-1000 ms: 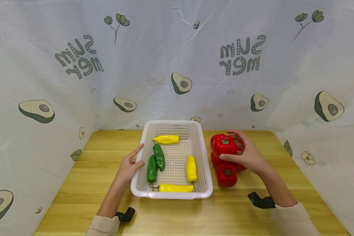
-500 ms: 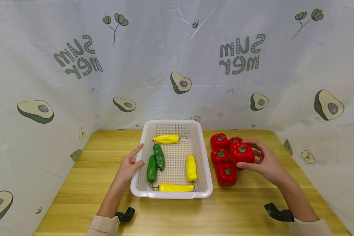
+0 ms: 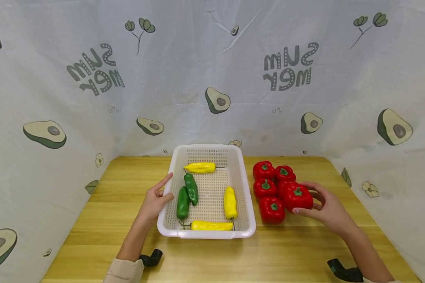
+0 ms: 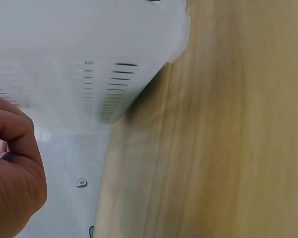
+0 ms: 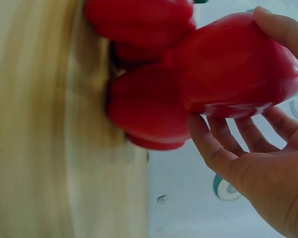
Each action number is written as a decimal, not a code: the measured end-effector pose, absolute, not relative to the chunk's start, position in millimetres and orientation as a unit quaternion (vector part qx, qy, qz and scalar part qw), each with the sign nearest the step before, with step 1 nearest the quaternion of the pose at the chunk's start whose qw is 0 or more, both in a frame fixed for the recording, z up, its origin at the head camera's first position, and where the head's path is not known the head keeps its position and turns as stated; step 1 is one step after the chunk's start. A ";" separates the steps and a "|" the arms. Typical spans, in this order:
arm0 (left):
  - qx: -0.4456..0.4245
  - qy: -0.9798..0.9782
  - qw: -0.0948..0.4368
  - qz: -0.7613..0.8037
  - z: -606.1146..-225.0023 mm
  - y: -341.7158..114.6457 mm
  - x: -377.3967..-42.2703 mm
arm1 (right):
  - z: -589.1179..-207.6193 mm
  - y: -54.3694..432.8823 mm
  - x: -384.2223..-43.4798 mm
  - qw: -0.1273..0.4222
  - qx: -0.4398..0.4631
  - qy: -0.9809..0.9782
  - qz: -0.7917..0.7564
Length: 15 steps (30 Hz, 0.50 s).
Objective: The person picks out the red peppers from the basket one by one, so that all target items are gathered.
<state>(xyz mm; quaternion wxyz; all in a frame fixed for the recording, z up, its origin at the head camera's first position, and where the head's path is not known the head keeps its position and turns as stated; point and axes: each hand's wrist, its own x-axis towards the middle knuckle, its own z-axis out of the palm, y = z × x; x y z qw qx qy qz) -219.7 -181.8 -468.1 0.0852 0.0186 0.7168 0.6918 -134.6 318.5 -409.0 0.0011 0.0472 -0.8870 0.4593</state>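
Observation:
My right hand point(image 3: 324, 206) grips a red bell pepper point(image 3: 298, 197) between thumb and fingers. In the right wrist view this bell pepper sits above the others, away from the wooden surface. Several more red bell peppers point(image 3: 272, 210) are grouped on the table just left of it, one partly hidden behind the held one. My left hand point(image 3: 155, 201) holds the left rim of a white perforated plastic basket point(image 3: 216, 234), thumb over the edge. Inside lie two green peppers point(image 3: 182, 202) at the left and three long yellow peppers point(image 3: 230, 202) along the back, right and front.
The wooden table point(image 3: 102, 212) carries the basket in the middle and the bell peppers close to its right side. A pale curtain point(image 3: 184, 78) printed with avocados hangs behind and along both sides. Each wrist wears a black mount point(image 3: 151, 258).
My right hand has moved right and toward the front with the red bell pepper, uncovering the bell peppers behind it. The left hand and basket have stayed in place.

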 end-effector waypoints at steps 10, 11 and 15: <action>0.022 0.717 0.089 0.691 -470.2 -182.9 -222.2 | -426.5 331.2 -129.8 -0.009 0.018 -0.897 0.441; 0.024 0.717 0.089 0.691 -470.3 -183.2 -222.5 | -427.9 331.6 -129.6 -0.011 0.019 -0.897 0.442; 0.026 0.716 0.090 0.691 -470.7 -184.1 -222.7 | -433.7 331.6 -128.7 -0.020 0.023 -0.891 0.452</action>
